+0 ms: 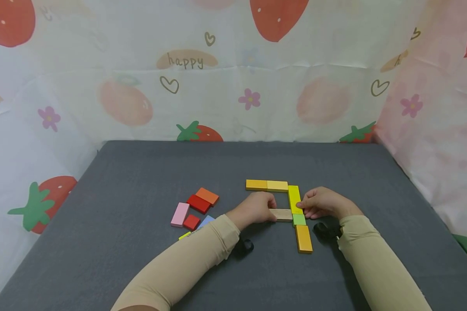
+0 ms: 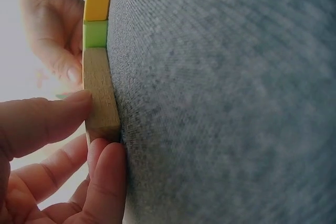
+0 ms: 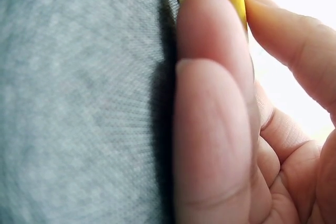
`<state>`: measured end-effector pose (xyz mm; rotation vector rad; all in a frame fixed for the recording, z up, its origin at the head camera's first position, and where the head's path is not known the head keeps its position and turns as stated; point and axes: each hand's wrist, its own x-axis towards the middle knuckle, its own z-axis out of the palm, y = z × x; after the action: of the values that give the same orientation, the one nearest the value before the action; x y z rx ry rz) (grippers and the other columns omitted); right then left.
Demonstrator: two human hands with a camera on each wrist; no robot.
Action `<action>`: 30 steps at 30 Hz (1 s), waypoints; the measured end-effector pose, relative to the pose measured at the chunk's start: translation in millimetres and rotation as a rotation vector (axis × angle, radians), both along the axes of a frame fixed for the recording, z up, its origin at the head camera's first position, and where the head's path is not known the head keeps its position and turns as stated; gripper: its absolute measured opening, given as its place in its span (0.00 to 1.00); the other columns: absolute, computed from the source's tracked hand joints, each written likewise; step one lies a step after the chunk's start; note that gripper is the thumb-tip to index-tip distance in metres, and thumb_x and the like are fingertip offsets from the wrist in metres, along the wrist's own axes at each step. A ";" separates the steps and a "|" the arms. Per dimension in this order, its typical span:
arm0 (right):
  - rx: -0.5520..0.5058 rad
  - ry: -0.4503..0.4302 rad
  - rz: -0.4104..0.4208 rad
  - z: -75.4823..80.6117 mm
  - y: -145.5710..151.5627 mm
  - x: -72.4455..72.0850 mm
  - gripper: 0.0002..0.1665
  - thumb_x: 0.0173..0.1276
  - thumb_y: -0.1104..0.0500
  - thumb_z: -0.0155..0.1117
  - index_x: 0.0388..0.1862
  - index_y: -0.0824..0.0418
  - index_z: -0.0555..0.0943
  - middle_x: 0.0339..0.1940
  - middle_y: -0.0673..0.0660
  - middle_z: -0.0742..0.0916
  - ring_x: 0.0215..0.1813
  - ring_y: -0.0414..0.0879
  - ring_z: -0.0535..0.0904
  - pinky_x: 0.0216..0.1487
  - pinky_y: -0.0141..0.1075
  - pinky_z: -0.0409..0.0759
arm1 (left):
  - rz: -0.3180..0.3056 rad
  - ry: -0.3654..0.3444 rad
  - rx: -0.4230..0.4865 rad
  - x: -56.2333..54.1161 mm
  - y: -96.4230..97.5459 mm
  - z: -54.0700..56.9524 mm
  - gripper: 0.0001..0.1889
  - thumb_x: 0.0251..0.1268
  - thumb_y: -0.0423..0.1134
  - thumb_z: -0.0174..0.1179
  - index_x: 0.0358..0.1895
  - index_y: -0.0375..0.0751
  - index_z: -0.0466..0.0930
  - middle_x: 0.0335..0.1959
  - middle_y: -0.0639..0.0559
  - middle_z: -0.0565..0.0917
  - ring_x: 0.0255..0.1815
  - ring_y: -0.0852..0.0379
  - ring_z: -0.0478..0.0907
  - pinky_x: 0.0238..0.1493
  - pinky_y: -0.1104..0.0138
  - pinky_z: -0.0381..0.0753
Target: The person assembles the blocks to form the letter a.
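My left hand [image 1: 254, 208] pinches the free end of a plain wooden block [image 1: 283, 215], thumb on top and fingertips at its end. That block's other end meets a small green block [image 1: 299, 220] and the lower part of a yellow block [image 1: 294, 198]. On the yellow block's right side, my right hand [image 1: 328, 203] pinches its edge, thumb on top and fingers against the side; in the right wrist view those fingers [image 3: 212, 124] hide most of it. An orange-yellow block [image 1: 304, 239] continues the column nearer me. In the left wrist view, the wooden block [image 2: 101, 90] lies flat on the cloth.
Two yellowish blocks [image 1: 267, 185] form a row at the column's far end, pointing left. Left of my left hand lie loose blocks: orange [image 1: 207, 196], red [image 1: 198, 204], pink [image 1: 180, 214], a small red one [image 1: 191, 222], and blue [image 1: 206, 220] and yellow ones partly behind my sleeve.
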<state>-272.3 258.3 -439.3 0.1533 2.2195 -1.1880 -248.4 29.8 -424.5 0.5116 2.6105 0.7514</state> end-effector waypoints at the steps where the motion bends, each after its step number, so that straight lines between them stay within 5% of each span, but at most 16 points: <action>1: 0.000 -0.001 -0.002 0.4 -0.3 0.1 0.13 0.66 0.52 0.67 0.27 0.59 0.83 0.17 0.49 0.83 0.20 0.38 0.79 0.29 0.29 0.81 | 0.001 -0.003 -0.001 -0.1 0.0 -0.1 0.10 0.55 0.39 0.72 0.37 0.45 0.81 0.34 0.54 0.81 0.31 0.59 0.72 0.33 0.71 0.71; 22: 0.005 -0.003 -0.007 -0.8 -1.3 0.2 0.13 0.66 0.52 0.67 0.26 0.59 0.83 0.17 0.49 0.83 0.19 0.37 0.79 0.28 0.28 0.80 | -0.011 -0.010 0.003 -2.7 -1.4 -1.6 0.09 0.56 0.39 0.71 0.38 0.45 0.81 0.34 0.54 0.81 0.31 0.58 0.72 0.32 0.71 0.71; 30: 0.007 0.009 -0.002 -1.8 -0.3 -0.4 0.14 0.67 0.52 0.66 0.25 0.59 0.81 0.17 0.49 0.83 0.20 0.38 0.79 0.28 0.29 0.80 | -0.015 -0.043 0.102 -7.0 -15.7 -1.8 0.10 0.54 0.37 0.71 0.39 0.45 0.82 0.37 0.52 0.83 0.34 0.59 0.75 0.37 0.69 0.74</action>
<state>-272.6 257.9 -441.1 0.1533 2.2318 -1.1844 -255.3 14.1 -426.3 0.5372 2.5361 0.8846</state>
